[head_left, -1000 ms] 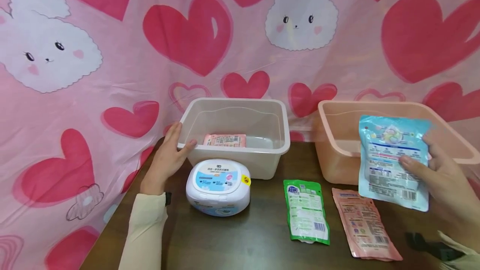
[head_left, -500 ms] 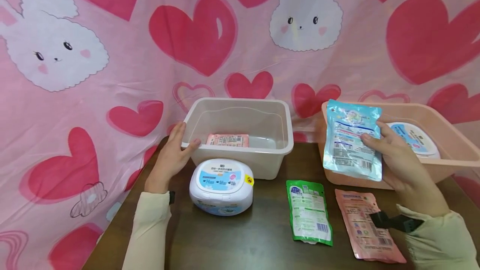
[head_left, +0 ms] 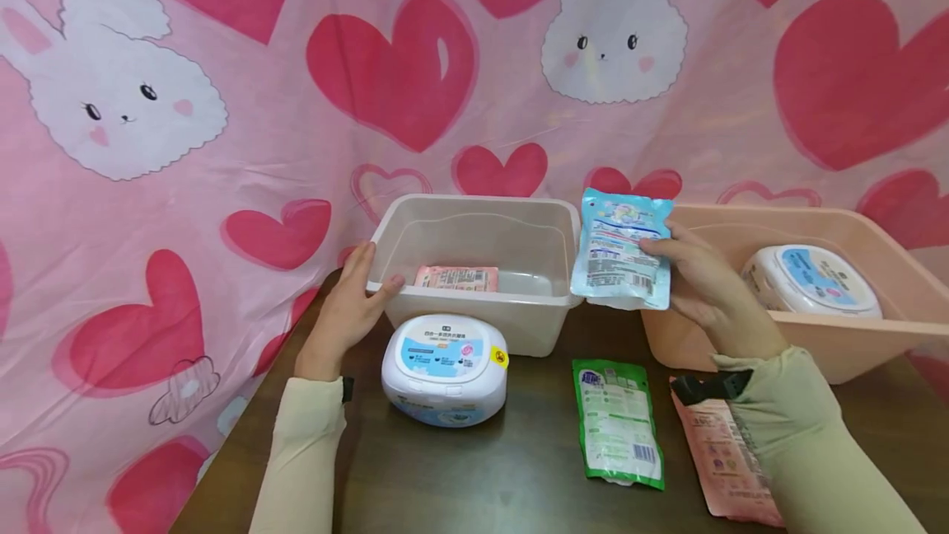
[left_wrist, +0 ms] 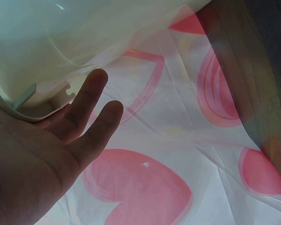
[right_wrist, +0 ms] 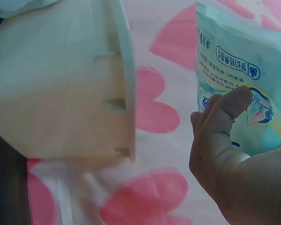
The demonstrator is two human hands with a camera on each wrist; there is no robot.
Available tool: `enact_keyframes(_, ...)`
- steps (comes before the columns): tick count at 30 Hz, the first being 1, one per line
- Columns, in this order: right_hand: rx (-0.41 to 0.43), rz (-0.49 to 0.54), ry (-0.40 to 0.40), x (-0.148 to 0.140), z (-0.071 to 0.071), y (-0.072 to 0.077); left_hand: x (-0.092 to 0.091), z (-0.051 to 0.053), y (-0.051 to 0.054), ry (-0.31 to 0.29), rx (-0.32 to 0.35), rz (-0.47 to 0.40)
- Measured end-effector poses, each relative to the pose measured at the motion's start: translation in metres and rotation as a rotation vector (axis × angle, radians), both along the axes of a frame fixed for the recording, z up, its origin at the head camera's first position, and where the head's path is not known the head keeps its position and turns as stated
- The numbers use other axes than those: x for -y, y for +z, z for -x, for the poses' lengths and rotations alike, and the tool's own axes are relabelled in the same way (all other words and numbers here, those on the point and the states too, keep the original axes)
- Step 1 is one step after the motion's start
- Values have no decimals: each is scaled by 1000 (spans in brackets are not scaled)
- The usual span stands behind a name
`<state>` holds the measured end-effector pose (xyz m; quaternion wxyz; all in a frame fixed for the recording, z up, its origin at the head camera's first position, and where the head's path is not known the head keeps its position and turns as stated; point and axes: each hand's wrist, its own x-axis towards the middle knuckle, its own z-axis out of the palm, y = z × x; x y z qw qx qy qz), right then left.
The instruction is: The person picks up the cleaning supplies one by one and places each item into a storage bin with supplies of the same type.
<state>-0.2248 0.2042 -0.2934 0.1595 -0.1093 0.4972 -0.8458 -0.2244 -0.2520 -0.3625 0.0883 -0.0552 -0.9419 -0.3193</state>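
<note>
Blue pouch (head_left: 617, 258), long axis near upright, pinched by the right hand (head_left: 706, 285) and lying leftward of it, by the front right corner of the grey tub (head_left: 530, 328) (left hand (head_left: 343, 318), fingers nearly straight, at its front left).

Pink cloth (head_left: 511, 105) is hung far and left, covered with red hearts (head_left: 404, 72) and white bunnies (head_left: 126, 118). A brown desk (head_left: 534, 443) is seen below.

At eight o'clock we see the left hand (left_wrist: 51, 154), two fingers extended towards one o'clock, against the rim of a pale tub (left_wrist: 42, 42) that fills eleven o'clock. We find heart-printed cloth (left_wrist: 178, 136) from the centre to six, and dark wood (left_wrist: 253, 61) at two.
</note>
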Motion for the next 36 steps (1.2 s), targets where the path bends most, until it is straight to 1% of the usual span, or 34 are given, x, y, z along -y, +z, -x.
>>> enact_keyframes(3,38,-67,-12,17,12,6,1,-1,2,9,-4,-7)
enact_keyframes(5,52,-118,-21,29,21,7,1,-2,2,14,-5,-11)
enact_keyframes(8,69,-181,-32,45,32,6,1,-2,3,14,-1,-15)
enact_keyframes(12,79,-240,-27,61,46,2,-1,-3,2,21,5,-19)
enact_keyframes(15,80,-281,-30,66,55,1,-3,-2,1,18,5,-22)
enact_keyframes(20,81,-341,-18,65,65,1,-7,-1,0,16,6,-29)
enact_keyframes(23,97,-380,-16,63,70,1,-8,-1,0,22,17,-30)
enact_keyframes(27,100,-442,-17,63,72,1,-9,-2,1,19,27,-34)
enact_keyframes(29,101,-450,-15,64,73,0,-9,-1,1,16,27,-35)
enact_keyframes(31,108,-423,-1,67,73,-1,-8,-1,1,15,24,-31)
enact_keyframes(36,135,-292,71,82,74,-5,-5,-1,0,11,15,-23)
